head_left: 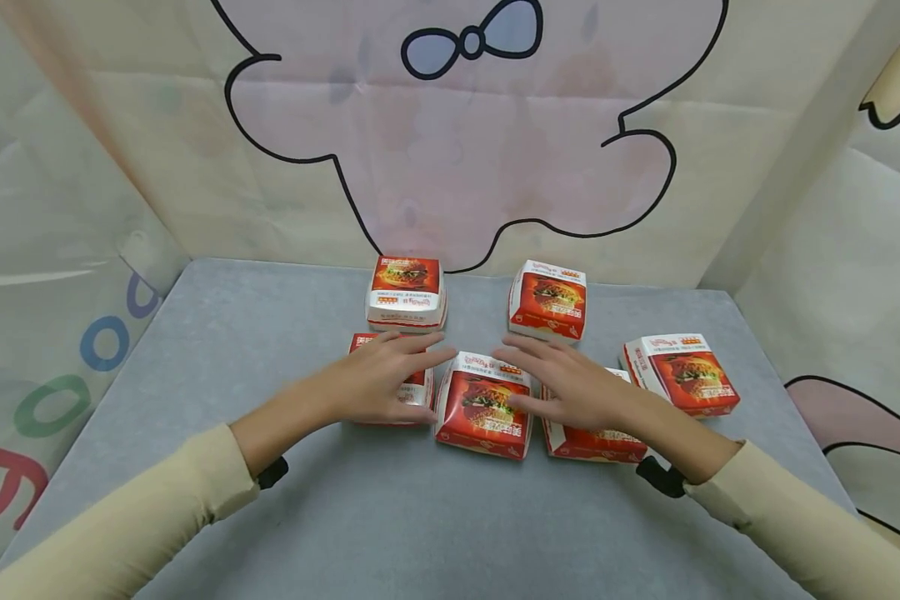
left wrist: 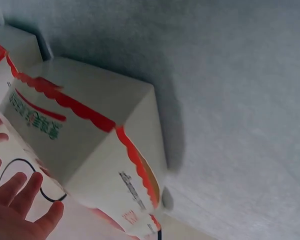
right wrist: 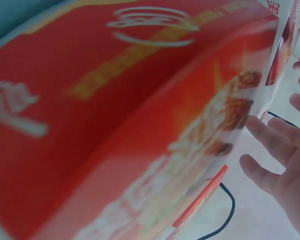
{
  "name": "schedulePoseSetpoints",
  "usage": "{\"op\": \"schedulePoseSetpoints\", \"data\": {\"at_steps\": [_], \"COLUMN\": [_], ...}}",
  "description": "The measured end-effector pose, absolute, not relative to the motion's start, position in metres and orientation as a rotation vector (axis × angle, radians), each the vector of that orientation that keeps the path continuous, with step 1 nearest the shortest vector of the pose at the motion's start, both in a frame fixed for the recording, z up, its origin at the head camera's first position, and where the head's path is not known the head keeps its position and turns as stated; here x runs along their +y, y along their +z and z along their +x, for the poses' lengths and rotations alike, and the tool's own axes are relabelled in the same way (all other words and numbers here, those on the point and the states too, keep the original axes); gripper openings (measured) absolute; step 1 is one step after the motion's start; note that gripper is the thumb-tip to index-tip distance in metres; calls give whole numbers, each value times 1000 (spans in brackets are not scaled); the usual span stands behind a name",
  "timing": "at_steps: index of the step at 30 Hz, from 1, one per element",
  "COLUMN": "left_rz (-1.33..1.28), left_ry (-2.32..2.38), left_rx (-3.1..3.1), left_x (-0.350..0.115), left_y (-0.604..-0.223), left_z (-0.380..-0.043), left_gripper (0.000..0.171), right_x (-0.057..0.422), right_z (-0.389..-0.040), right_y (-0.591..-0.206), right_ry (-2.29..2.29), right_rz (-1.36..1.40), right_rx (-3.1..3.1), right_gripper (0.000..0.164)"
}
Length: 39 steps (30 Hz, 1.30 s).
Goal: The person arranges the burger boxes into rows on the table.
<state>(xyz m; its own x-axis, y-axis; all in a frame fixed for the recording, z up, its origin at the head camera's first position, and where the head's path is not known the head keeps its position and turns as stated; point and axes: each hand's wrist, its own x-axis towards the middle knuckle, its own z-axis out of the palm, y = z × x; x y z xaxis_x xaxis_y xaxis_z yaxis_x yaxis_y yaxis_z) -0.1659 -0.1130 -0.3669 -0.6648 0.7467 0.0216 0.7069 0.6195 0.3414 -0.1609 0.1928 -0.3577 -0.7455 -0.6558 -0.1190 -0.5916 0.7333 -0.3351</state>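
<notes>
I'm watching the left hand (head_left: 386, 377) hanging over one box (head_left: 418, 390) and the right hand (head_left: 573, 382) over another box (head_left: 596, 447), fingers spread and holding nothing, while the middle box (head_left: 482, 417) is sitting between both hands, and I'm thinking that dipping too low could knock boxes crooked.

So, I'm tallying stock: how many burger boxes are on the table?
6: back-left box, back-right box, far-right box, front-left box partly behind the left hand, front-middle box, front-right box partly behind the right hand. More could be hidden.
</notes>
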Motion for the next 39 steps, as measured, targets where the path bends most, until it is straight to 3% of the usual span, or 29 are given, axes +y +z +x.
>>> {"op": "schedulePoseSetpoints", "data": {"at_steps": [12, 39], "left_rz": [1512, 1443], "left_ry": [238, 153], "left_rx": [2678, 2678], "left_x": [-91, -73], "left_y": [-372, -378], "left_z": [-159, -162], "left_gripper": [75, 74], "right_x": [204, 208], "right_z": [-153, -160], "right_y": [-364, -363], "right_ry": [-377, -407], "right_rz": [-1035, -1024], "right_rx": [2697, 2645], "right_gripper": [70, 69]}}
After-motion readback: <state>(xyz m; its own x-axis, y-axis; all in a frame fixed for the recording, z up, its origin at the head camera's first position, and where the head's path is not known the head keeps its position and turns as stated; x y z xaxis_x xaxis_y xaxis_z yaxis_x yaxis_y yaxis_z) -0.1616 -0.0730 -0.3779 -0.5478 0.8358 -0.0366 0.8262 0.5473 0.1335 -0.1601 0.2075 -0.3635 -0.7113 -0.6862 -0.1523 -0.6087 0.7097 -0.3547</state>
